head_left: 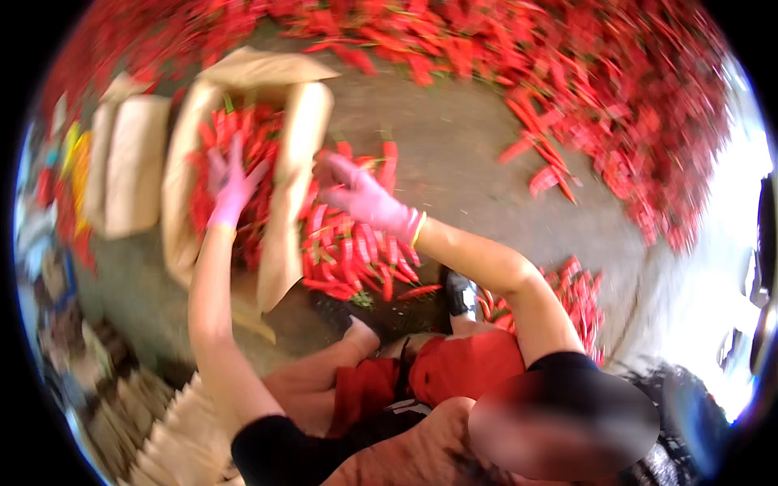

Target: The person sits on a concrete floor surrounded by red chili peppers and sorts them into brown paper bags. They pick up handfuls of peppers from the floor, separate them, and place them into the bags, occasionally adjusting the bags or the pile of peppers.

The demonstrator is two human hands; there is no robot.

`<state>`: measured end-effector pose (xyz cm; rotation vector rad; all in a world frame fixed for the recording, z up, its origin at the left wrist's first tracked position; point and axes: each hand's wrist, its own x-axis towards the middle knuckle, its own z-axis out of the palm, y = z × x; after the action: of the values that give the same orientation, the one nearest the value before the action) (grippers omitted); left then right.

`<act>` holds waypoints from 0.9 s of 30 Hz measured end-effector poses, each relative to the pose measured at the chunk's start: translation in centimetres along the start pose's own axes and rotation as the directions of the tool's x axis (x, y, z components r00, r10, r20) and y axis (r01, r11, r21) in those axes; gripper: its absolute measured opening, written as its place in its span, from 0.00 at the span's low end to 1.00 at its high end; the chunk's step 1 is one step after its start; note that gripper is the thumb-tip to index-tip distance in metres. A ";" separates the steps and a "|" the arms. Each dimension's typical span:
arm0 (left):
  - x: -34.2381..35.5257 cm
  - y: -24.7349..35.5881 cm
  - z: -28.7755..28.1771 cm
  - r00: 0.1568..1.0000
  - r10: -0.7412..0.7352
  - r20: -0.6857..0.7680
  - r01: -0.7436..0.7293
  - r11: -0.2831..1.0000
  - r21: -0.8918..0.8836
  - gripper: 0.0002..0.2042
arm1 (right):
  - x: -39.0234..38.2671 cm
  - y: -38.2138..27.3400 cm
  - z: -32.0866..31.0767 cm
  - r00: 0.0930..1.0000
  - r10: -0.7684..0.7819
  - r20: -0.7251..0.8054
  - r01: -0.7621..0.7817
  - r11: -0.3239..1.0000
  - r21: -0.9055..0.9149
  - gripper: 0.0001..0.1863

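Many red chili peppers (263,134) lie inside an open brown carton (306,130), whose long axis runs away from the person, its far end tipped slightly to the right. Just right of it, a loose cluster of chili peppers (356,259) sits on the floor; most point lengthwise away from the person, and green stems show at the far ends of some. The pink-gloved left hand (231,193) reaches into the carton, fingers spread wide apart over the peppers. The pink-gloved right hand (373,202) is above the cluster, fingers bent; blur hides whether they close on anything. The floor (454,154) is grey-brown, with a large pepper heap (648,138) along the far and right sides. Another brown carton (138,162) stands at left, folded brown cardboard (182,433) lies lower left, and bright light fills the right edge.
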<state>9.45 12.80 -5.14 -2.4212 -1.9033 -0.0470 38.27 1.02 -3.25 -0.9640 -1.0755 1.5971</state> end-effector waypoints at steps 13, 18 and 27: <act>-1.0 5.7 -8.0 0.975 0.037 -0.219 -0.145 0.855 -0.498 0.31 | -18.3 5.4 -41.1 0.542 -0.332 -0.772 -0.795 0.097 -0.599 0.43; -3.6 18.5 -6.7 0.893 0.423 -0.152 -0.439 0.747 -0.500 0.33 | -16.0 7.5 -33.1 0.718 -0.274 -0.640 -0.574 0.288 -0.767 0.45; -10.3 30.4 4.8 0.829 0.550 0.096 -0.269 0.545 -0.794 0.23 | -27.4 7.9 -35.1 0.986 -0.033 -0.166 -0.167 -0.048 -0.985 0.29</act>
<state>36.48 -3.97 -11.49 -3.6308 -1.4910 -0.5536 75.42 -19.64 -18.66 -2.0833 -2.2108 0.3877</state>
